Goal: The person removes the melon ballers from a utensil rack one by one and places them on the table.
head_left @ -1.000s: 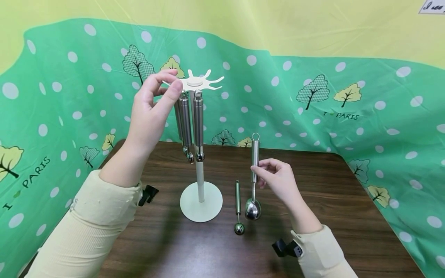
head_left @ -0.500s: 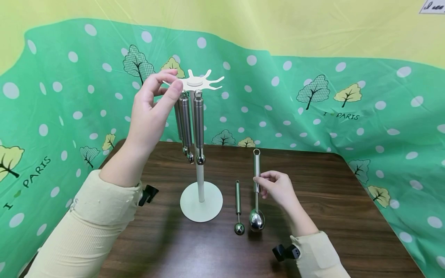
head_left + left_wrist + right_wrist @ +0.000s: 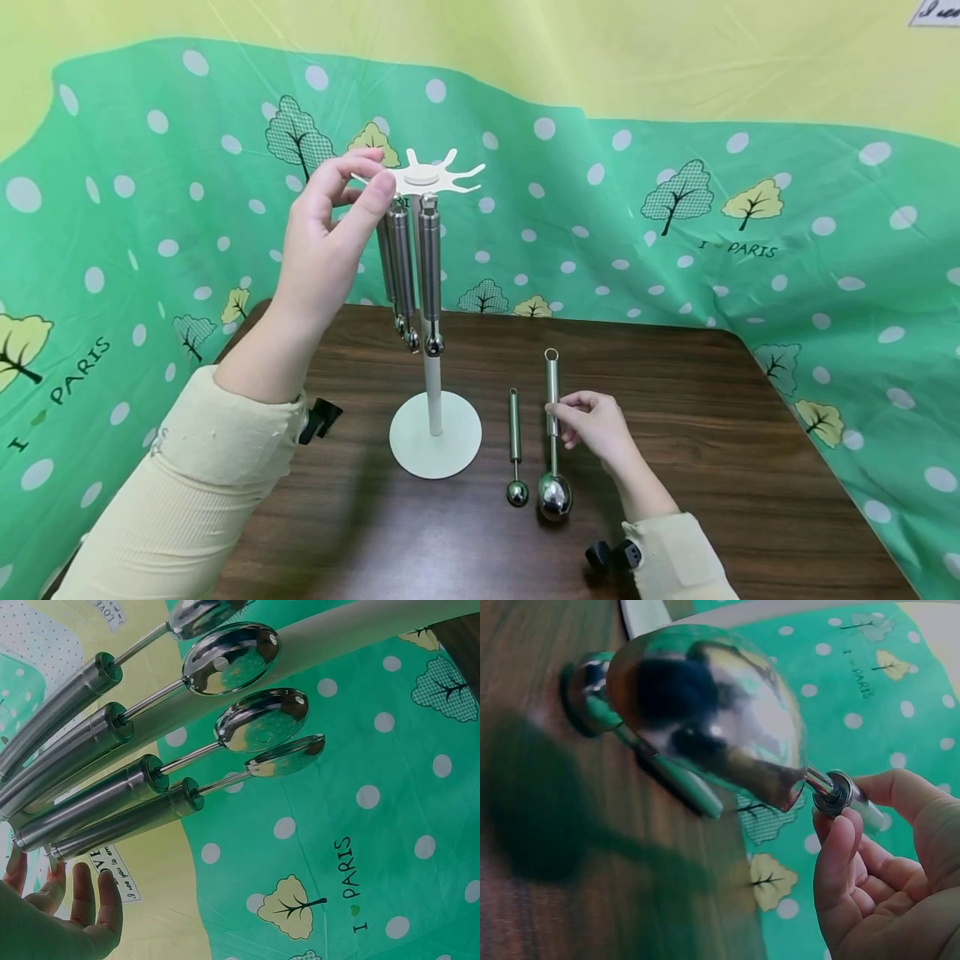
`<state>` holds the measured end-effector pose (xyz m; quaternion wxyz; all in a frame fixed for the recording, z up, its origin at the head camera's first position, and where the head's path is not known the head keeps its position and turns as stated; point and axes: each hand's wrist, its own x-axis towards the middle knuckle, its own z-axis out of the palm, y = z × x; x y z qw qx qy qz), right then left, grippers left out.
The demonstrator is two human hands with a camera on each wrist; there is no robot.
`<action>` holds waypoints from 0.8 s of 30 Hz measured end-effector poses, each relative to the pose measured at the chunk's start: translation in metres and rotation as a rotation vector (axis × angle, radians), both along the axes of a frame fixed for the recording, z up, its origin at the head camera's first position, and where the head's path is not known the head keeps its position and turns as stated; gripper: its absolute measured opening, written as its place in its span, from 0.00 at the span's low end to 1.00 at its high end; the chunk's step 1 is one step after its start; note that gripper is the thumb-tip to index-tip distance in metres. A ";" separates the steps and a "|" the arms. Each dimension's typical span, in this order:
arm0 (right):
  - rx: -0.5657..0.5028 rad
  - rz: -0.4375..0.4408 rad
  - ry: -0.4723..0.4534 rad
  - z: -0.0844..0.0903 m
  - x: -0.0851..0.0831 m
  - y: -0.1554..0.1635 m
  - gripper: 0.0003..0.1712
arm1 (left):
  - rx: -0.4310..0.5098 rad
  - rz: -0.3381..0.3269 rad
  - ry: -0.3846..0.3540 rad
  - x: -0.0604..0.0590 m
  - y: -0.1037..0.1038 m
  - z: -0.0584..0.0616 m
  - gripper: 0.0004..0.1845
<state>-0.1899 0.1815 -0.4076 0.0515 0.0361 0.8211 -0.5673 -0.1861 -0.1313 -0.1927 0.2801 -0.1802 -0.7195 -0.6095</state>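
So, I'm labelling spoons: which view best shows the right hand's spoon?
The head view: the spoon shows nearly whole, bowl and handle. The right wrist view gives the bowl close up but little handle; the left wrist view, nothing.

At the lower left we see our left hand (image 3: 71, 915), fingertips (image 3: 54, 880) by the handle ends (image 3: 63, 847) of the lower two of four metal spoons (image 3: 156, 775); we cannot tell whether they touch. The bowls (image 3: 262, 721) point to the upper right, the topmost cut off by the edge. Behind them a pale pole (image 3: 345, 637) slants across a green and yellow cloth (image 3: 240, 840) printed with white dots, trees and "PARIS".
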 end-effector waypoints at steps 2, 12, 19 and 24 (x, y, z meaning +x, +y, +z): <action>0.005 0.000 -0.009 -0.004 0.000 0.001 0.15 | 0.003 0.002 0.002 0.000 0.000 0.000 0.05; -0.013 0.000 -0.066 -0.028 -0.002 0.005 0.14 | 0.007 -0.001 -0.001 0.000 0.001 0.000 0.05; -0.016 -0.010 -0.099 -0.039 -0.004 0.006 0.15 | 0.005 -0.002 -0.001 -0.001 0.000 0.000 0.05; 0.000 -0.022 -0.110 -0.042 -0.003 0.005 0.14 | 0.002 -0.001 -0.002 -0.001 0.000 0.000 0.05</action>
